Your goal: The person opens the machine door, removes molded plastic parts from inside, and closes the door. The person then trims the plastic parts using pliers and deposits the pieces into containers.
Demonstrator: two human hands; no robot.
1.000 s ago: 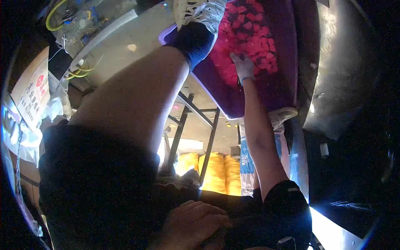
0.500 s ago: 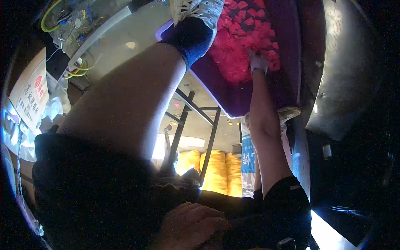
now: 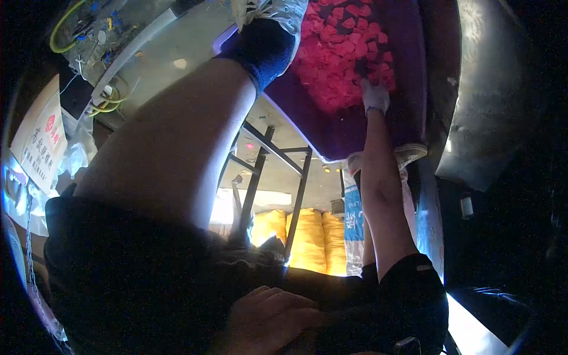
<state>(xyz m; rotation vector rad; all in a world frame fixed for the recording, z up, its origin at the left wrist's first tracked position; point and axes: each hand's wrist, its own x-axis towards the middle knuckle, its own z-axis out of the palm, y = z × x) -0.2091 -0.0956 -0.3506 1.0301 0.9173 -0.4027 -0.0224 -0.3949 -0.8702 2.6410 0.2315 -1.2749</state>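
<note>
Head view: the gloved right hand (image 3: 376,99) sat among pink pieces (image 3: 328,62) inside the purple tray (image 3: 332,137), grip impossible to tell! The left hand (image 3: 275,310) lay below the tray, too dim to tell. A hard sweep could've spilled pieces; the shoe (image 3: 283,13) at the tray's left edge risked jolting it.

Bent leg (image 3: 171,136) and shoe (image 3: 269,10) blocking tray's (image 3: 407,112) left, bare strip right

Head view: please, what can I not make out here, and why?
Right hand, head view: whether it grips anything; too small, blurred against pink pieces.
Left hand, head view: its palm, hidden by its own back and shadow.
Purple tray, head view: its far end, cut off by the top edge.
</note>
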